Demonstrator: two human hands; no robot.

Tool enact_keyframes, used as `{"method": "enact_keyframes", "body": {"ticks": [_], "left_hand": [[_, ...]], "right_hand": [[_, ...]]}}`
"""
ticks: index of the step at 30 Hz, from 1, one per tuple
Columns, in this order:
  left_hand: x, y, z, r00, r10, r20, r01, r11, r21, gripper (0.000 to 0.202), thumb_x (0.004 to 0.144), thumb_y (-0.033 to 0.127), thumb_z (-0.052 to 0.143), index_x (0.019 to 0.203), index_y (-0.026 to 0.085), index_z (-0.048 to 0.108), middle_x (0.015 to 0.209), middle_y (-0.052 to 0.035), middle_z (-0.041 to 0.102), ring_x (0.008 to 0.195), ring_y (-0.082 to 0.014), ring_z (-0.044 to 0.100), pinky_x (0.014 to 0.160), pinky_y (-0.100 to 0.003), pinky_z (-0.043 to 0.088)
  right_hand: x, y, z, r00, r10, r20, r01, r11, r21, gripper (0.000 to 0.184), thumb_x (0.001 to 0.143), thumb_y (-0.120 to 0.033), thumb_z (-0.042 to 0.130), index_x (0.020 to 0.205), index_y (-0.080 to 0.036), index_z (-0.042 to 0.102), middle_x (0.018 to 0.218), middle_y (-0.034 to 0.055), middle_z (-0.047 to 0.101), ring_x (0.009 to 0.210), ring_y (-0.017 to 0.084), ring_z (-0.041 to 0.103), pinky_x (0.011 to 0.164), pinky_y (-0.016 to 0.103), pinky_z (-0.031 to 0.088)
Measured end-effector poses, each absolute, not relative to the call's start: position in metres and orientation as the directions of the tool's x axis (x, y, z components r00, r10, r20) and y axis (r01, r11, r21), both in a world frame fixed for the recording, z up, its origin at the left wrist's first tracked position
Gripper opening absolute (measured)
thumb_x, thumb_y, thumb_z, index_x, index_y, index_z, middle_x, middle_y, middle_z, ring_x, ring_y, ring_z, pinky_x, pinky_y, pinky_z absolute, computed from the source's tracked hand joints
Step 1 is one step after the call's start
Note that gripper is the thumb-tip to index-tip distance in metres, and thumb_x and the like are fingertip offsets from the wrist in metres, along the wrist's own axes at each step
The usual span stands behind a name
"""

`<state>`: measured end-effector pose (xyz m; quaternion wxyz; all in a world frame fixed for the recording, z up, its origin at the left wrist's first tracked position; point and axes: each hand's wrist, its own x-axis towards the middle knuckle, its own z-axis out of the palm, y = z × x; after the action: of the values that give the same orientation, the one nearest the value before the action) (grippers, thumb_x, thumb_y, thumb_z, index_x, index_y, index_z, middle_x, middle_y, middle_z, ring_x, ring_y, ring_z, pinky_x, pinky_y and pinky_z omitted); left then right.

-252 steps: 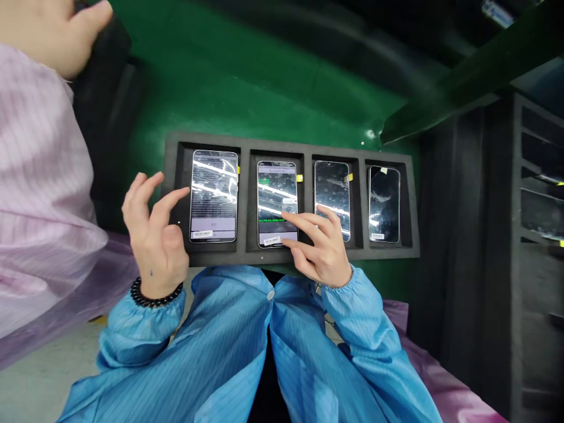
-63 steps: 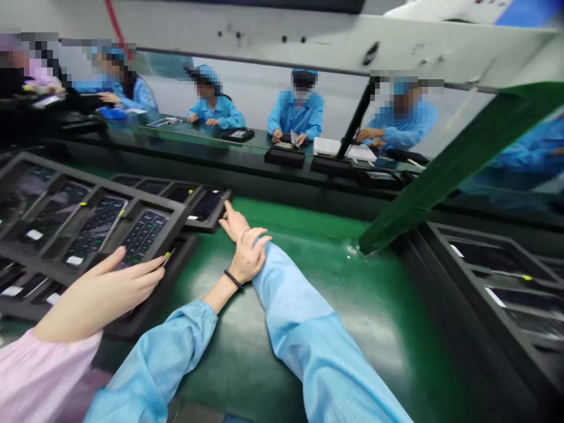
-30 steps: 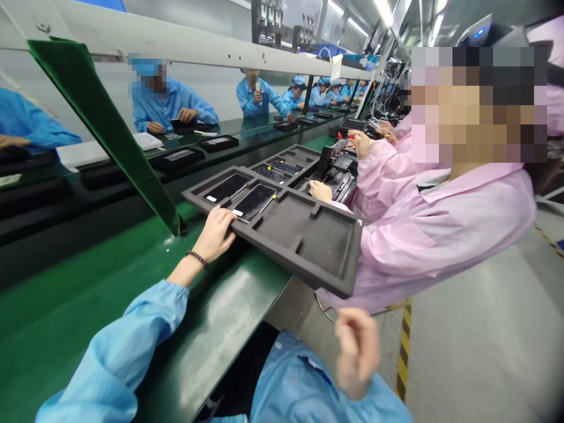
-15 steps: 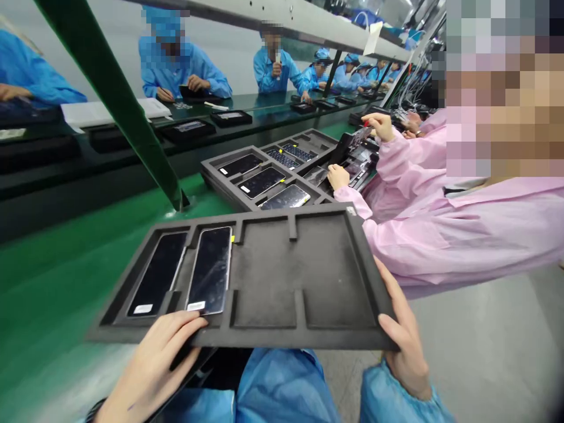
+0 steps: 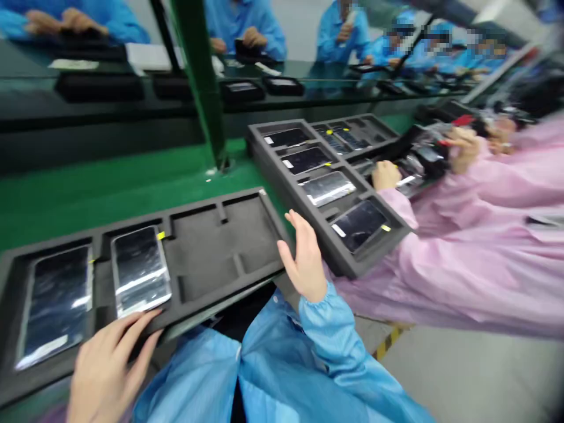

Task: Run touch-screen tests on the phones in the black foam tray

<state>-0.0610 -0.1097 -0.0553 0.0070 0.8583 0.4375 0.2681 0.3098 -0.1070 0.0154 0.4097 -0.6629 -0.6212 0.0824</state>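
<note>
A dark grey foam tray point(image 5: 215, 281) lies low over the green bench, along its front edge. Two glass-faced phone screens, the left one point(image 5: 57, 299) and the one beside it point(image 5: 140, 267), occupy its left slots; the right-hand part holds nothing. My left hand point(image 5: 108, 364) grips the tray's front rim, fingertips just below the second screen and thumb lower down. By the tray's right end, my right hand point(image 5: 304, 258) is open, thumb and fingers apart, its thumb tip close to or touching the corner; I cannot tell which.
A second foam tray point(image 5: 282, 182) with several phone screens stands to the right. Beside it a co-worker's pink sleeve point(image 5: 423, 258) reaches in. A green post point(image 5: 200, 82) rises behind my tray. Across the line, people in blue work along a dark bench point(image 5: 176, 111).
The tray has moved left and down, away from overlapping the second tray. My right hand has loosened from its right end and opened. My left hand stays on the front rim.
</note>
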Motion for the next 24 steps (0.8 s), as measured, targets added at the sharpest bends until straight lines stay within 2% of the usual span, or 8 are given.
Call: {"method": "enact_keyframes", "body": {"ticks": [4, 7, 11, 14, 16, 18, 20, 24], "left_hand": [[-0.006, -0.134, -0.038, 0.431, 0.775, 0.463, 0.828, -0.543, 0.14, 0.026, 0.094, 0.024, 0.058, 0.12, 0.021, 0.062, 0.102, -0.0086, 0.071, 0.09, -0.0249, 0.069, 0.078, -0.038, 0.054], [0.015, -0.144, -0.023, 0.443, 0.787, 0.429, 0.778, -0.575, 0.252, 0.028, 0.096, 0.022, 0.056, 0.123, 0.02, 0.061, 0.104, -0.0071, 0.072, 0.093, -0.0202, 0.068, 0.082, -0.033, 0.055], [-0.007, -0.131, -0.002, 0.407, 0.818, 0.406, 0.748, -0.553, 0.366, 0.033, 0.095, 0.018, 0.056, 0.127, 0.024, 0.06, 0.111, -0.0067, 0.071, 0.103, -0.0198, 0.066, 0.092, -0.033, 0.055], [-0.041, -0.096, 0.004, 0.291, 0.886, 0.36, 0.881, -0.395, 0.261, 0.043, 0.096, 0.031, 0.054, 0.138, 0.025, 0.054, 0.13, -0.0131, 0.064, 0.127, -0.0314, 0.058, 0.109, -0.052, 0.047], [-0.059, -0.07, 0.0, 0.183, 0.955, 0.234, 0.959, -0.226, 0.172, 0.068, 0.093, 0.049, 0.054, 0.151, 0.016, 0.04, 0.155, -0.0243, 0.043, 0.15, -0.0463, 0.031, 0.116, -0.075, 0.027], [-0.068, -0.05, -0.008, 0.094, 0.99, 0.102, 0.982, -0.109, 0.153, 0.085, 0.09, 0.058, 0.052, 0.157, 0.009, 0.03, 0.163, -0.0305, 0.024, 0.153, -0.0529, 0.016, 0.11, -0.086, 0.017], [-0.07, -0.039, -0.015, 0.038, 0.999, 0.029, 0.986, -0.043, 0.161, 0.087, 0.089, 0.056, 0.05, 0.158, 0.009, 0.026, 0.165, -0.03, 0.02, 0.154, -0.0528, 0.014, 0.106, -0.089, 0.015], [-0.068, -0.037, -0.017, -0.028, 0.999, 0.04, 0.982, 0.02, 0.187, 0.083, 0.086, 0.049, 0.054, 0.159, 0.02, 0.028, 0.165, -0.022, 0.028, 0.153, -0.0505, 0.018, 0.106, -0.089, 0.019]], "right_hand": [[0.283, -0.09, 0.012, 0.018, 0.912, 0.41, 0.753, 0.257, -0.606, 0.045, 0.102, -0.026, 0.047, 0.147, -0.023, 0.048, 0.144, 0.0096, 0.06, 0.139, 0.024, 0.05, 0.117, 0.048, 0.043], [0.253, -0.082, 0.014, -0.148, 0.923, 0.355, 0.739, 0.342, -0.581, 0.032, 0.101, -0.024, 0.047, 0.129, -0.024, 0.063, 0.133, 0.0072, 0.067, 0.128, 0.024, 0.057, 0.11, 0.045, 0.046], [0.213, -0.07, 0.008, -0.306, 0.941, 0.144, 0.82, 0.337, -0.462, 0.028, 0.102, -0.025, 0.047, 0.121, -0.02, 0.067, 0.114, 0.0092, 0.071, 0.103, 0.025, 0.064, 0.09, 0.043, 0.05], [0.194, -0.059, 0.002, -0.34, 0.94, 0.038, 0.878, 0.332, -0.346, 0.032, 0.101, -0.025, 0.047, 0.127, -0.015, 0.064, 0.107, 0.0112, 0.069, 0.094, 0.027, 0.062, 0.082, 0.043, 0.049], [0.187, -0.052, -0.001, -0.361, 0.932, 0.007, 0.877, 0.342, -0.337, 0.035, 0.101, -0.022, 0.046, 0.131, -0.015, 0.062, 0.105, 0.0107, 0.068, 0.094, 0.027, 0.062, 0.081, 0.042, 0.048], [0.185, -0.048, -0.004, -0.376, 0.927, -0.003, 0.863, 0.349, -0.364, 0.036, 0.101, -0.019, 0.044, 0.133, -0.016, 0.06, 0.104, 0.0097, 0.068, 0.094, 0.026, 0.061, 0.08, 0.041, 0.049], [0.186, -0.046, -0.006, -0.38, 0.925, 0.005, 0.845, 0.349, -0.406, 0.038, 0.101, -0.017, 0.042, 0.135, -0.017, 0.059, 0.104, 0.0089, 0.067, 0.095, 0.025, 0.061, 0.082, 0.04, 0.05], [0.191, -0.047, -0.01, -0.382, 0.924, 0.018, 0.809, 0.344, -0.476, 0.038, 0.101, -0.015, 0.041, 0.132, -0.018, 0.061, 0.103, 0.0084, 0.068, 0.096, 0.025, 0.062, 0.087, 0.039, 0.051]]}}
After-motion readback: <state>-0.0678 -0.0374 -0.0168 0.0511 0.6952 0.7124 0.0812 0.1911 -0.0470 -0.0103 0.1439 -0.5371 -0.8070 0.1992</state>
